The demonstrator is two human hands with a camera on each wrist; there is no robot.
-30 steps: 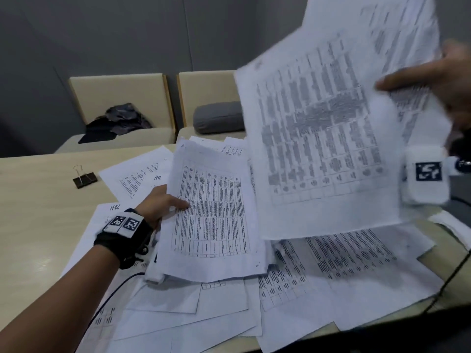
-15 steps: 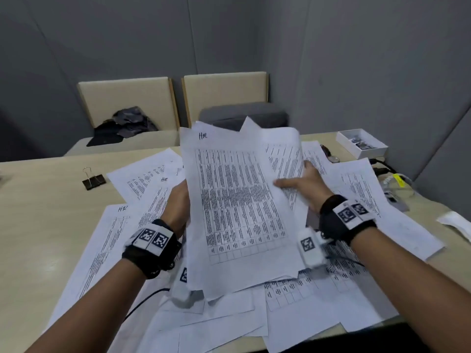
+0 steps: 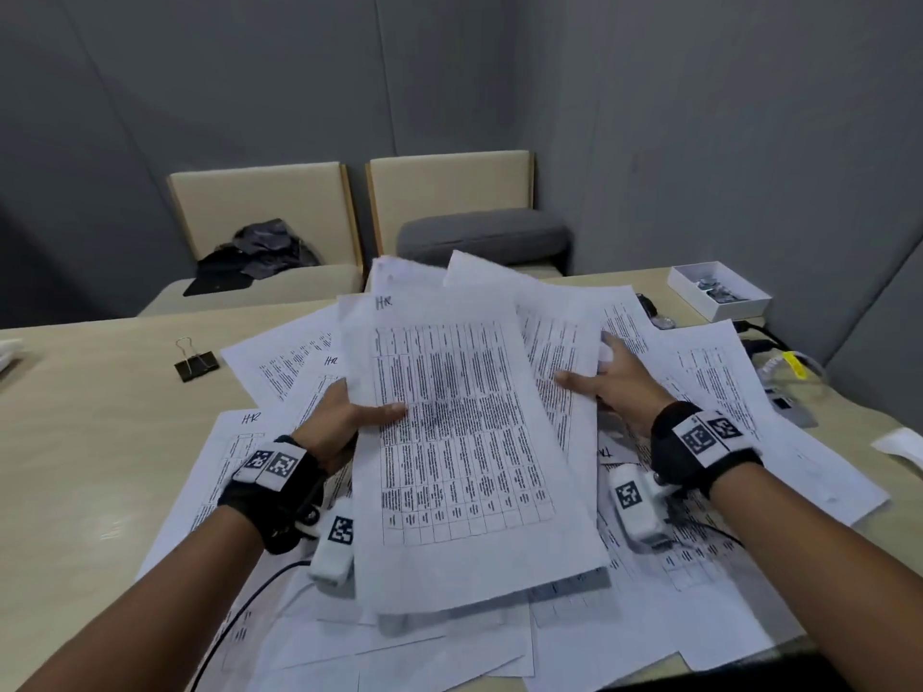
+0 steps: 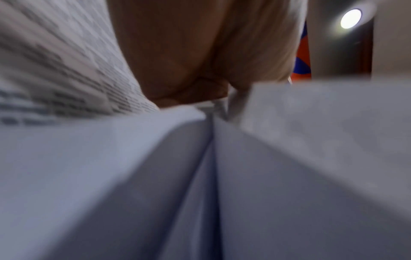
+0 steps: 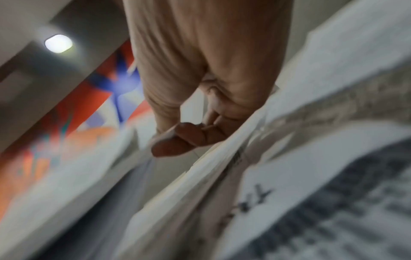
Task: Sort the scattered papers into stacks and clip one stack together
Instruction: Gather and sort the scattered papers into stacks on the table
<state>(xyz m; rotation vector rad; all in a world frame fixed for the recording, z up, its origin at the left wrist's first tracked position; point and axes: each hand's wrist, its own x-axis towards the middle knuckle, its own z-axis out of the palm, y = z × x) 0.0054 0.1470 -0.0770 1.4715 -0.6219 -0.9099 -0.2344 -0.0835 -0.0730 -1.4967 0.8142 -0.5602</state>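
Printed sheets (image 3: 699, 392) lie scattered over the beige table (image 3: 100, 467). My left hand (image 3: 344, 422) grips a raised stack of sheets marked "HR" (image 3: 464, 442) at its left edge, thumb on top; the left wrist view shows the palm (image 4: 189, 61) against blurred paper. My right hand (image 3: 614, 382) rests at the stack's right edge, with the thumb stretched toward the stack and the index finger straight on the sheets beneath. In the right wrist view that thumb (image 5: 177, 142) hovers beside paper edges. A black binder clip (image 3: 196, 364) sits at far left, apart from both hands.
A white box (image 3: 719, 292) with small metal clips stands at the far right corner. Cables and a yellow tag (image 3: 794, 364) lie by the right edge. Two beige chairs (image 3: 259, 207) stand behind the table, one with dark clothing, one with a grey cushion (image 3: 479, 237).
My right hand brought a lifted sheet down onto the stack in my left hand, then let go and slid to the stack's right edge. The left hand kept holding the stack.
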